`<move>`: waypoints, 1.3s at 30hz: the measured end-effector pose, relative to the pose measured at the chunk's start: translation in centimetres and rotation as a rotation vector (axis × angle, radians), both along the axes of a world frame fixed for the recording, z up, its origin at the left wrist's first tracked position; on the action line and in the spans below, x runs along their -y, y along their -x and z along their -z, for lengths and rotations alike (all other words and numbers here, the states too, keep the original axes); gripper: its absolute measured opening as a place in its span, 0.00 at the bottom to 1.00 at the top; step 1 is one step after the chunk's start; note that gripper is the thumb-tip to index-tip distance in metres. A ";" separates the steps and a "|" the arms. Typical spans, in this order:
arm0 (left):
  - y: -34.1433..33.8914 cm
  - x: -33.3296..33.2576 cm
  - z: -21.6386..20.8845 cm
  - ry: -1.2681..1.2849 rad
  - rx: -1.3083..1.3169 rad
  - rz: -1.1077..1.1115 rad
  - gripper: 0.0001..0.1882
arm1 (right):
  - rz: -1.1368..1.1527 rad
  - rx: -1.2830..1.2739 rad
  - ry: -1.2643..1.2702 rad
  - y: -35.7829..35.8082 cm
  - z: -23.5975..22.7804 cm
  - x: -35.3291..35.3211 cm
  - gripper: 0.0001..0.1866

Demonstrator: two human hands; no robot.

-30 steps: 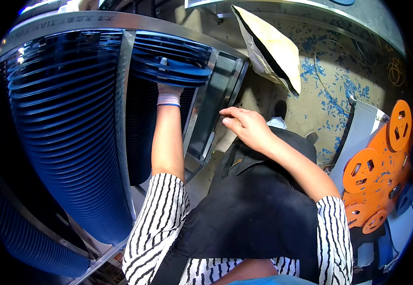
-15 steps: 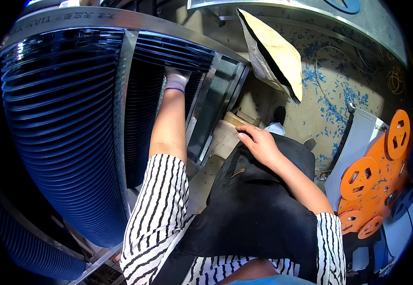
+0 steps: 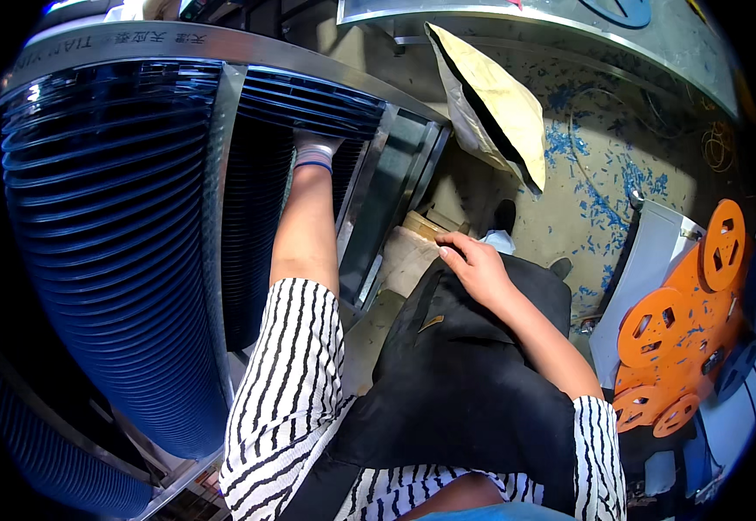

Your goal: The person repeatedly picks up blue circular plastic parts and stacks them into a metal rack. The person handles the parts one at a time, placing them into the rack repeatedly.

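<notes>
My left hand (image 3: 317, 146), in a pale striped glove with a blue cuff edge, reaches into the right bay of a metal rack (image 3: 214, 174). Its fingers are hidden under the blue-edged sheets (image 3: 308, 95) stacked one above another there, so their grip does not show. A larger stack of the same dark, glossy blue sheets (image 3: 117, 260) fills the bay to the left. My right hand (image 3: 477, 267), bare, lies on the black apron (image 3: 473, 373) over my lap with its fingers loosely stretched out and nothing in them.
Past my right hand is a wooden block (image 3: 423, 226). A cream-coloured bag (image 3: 495, 95) stands ahead, near a metal-edged table (image 3: 551, 26). Blue scraps (image 3: 608, 204) litter the floor. To the right is an orange machine panel with round slotted discs (image 3: 651, 326). Another blue stack (image 3: 65, 451) sits lower left.
The whole view has shifted slightly. My left hand stays inside the rack and my right hand stays on my lap; neither has visibly taken or let go of anything.
</notes>
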State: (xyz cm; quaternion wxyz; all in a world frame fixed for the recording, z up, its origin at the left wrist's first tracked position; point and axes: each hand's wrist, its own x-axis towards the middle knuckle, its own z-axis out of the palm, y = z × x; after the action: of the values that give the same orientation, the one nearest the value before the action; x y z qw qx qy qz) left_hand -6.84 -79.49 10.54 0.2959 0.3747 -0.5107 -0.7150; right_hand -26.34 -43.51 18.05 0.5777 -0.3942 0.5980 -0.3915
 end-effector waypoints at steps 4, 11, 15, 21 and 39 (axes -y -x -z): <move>3.5 -1.6 -3.4 1.337 1.721 0.526 0.33 | 0.061 -0.029 -0.032 0.7 0.9 -0.7 0.17; 2.2 -1.1 -2.8 1.270 1.796 0.435 0.34 | 0.029 -0.004 -0.054 0.8 0.7 -0.2 0.17; 3.2 -1.5 -3.1 1.324 1.855 0.482 0.35 | 0.001 -0.034 -0.049 0.8 0.6 0.0 0.17; 2.8 -1.9 -3.0 1.251 1.872 0.504 0.34 | 0.017 -0.033 -0.060 1.5 1.3 -1.0 0.17; 1.3 -16.5 -4.9 -0.685 -0.502 -0.331 0.26 | 0.237 -0.028 0.182 2.7 -0.6 3.8 0.18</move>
State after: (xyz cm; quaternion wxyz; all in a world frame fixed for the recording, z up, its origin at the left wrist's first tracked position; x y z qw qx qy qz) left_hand -8.09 -62.96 15.49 0.3797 0.3426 -0.0904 -0.8546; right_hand -29.00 -47.31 18.65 0.4809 -0.3772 0.6105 -0.5038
